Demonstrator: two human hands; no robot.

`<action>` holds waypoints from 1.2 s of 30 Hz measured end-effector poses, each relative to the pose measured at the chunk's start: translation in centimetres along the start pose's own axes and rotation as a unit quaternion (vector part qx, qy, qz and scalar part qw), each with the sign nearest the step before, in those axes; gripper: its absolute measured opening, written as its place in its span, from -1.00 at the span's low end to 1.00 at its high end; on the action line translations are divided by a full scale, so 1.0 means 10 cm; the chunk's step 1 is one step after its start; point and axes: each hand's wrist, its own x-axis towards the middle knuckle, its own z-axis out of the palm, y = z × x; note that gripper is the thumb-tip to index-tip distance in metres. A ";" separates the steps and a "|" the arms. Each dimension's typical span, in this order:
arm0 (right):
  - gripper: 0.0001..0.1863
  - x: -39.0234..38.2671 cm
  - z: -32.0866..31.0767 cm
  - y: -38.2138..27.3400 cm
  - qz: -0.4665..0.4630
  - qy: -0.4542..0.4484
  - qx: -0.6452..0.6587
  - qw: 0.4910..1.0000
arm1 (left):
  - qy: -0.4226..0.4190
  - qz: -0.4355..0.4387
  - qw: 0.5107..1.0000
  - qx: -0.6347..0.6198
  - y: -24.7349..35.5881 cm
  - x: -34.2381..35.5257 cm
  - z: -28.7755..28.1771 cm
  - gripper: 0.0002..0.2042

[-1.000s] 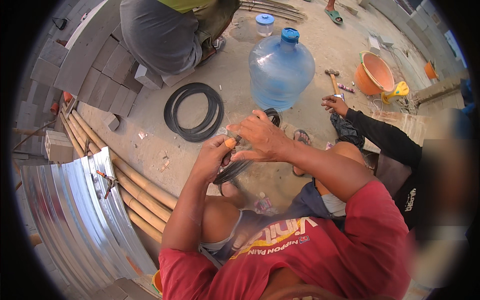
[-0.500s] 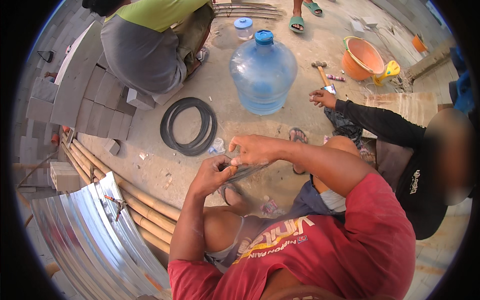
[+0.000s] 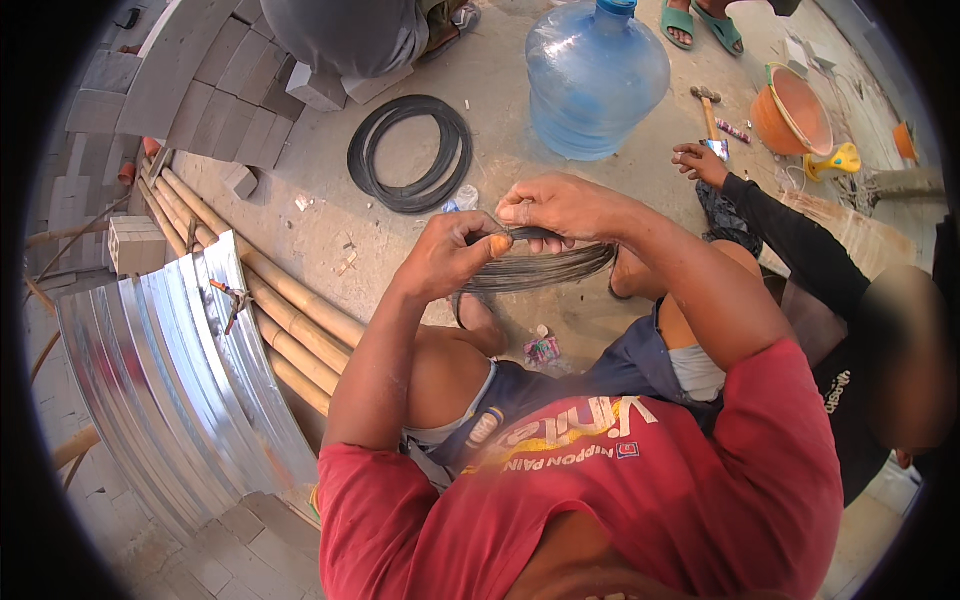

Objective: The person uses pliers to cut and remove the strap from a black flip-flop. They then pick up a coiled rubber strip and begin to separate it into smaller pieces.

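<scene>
Between my knees hangs a coil of thin dark wire (image 3: 548, 270), held up by both hands. My left hand (image 3: 452, 252) is closed round the coil's left end, its thumb pressed on top. My right hand (image 3: 560, 212) grips the upper strands close beside it, with thumb and forefinger pinched together near the left fingers. A second, larger coil of black wire (image 3: 362, 152) lies on the concrete just beyond my hands. Next to it is a crumpled clear plastic piece (image 3: 462, 199). The fingers partly hide where the strands meet.
A big blue water bottle (image 3: 598, 85) stands ahead. A hammer (image 3: 710, 115), an orange bucket (image 3: 790, 112) and a co-worker's hand (image 3: 702, 165) are at right. Bamboo poles (image 3: 285, 318), corrugated metal sheet (image 3: 190, 375) and grey blocks (image 3: 215, 110) are at left.
My right hand, with its forefinger raised before, has come down onto the wire coil. The coil now hangs in fuller view. The whole view has shifted, and the far co-worker's upper body is out of it.
</scene>
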 end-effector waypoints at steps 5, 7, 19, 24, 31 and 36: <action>-0.69 -0.04 -0.26 0.21 -0.140 0.119 -0.356 0.916 | 0.104 0.016 0.992 -0.074 -0.14 -0.06 -0.24 -0.74; -0.69 -0.04 -0.40 0.23 -0.150 0.196 -0.390 0.887 | 0.128 0.022 0.979 -0.156 -0.12 -0.10 -0.32 -0.76; -0.74 -0.12 -1.06 0.10 -0.184 0.233 -0.146 0.944 | 0.208 0.215 0.843 -0.447 -0.28 -0.31 -0.76 -0.68; -0.70 -0.24 -0.80 -0.14 -0.236 0.155 0.105 0.954 | 0.273 0.218 0.793 -0.499 -0.43 -0.23 -0.95 -0.59; -0.69 -0.37 -0.15 -0.60 -0.161 0.137 0.259 0.943 | 0.476 -0.065 0.843 -0.242 -0.50 0.05 -0.80 -0.34; -0.70 -0.07 -0.06 -0.52 -0.133 0.142 0.395 0.898 | 0.003 -0.017 0.976 -0.217 0.29 0.25 -0.06 -0.34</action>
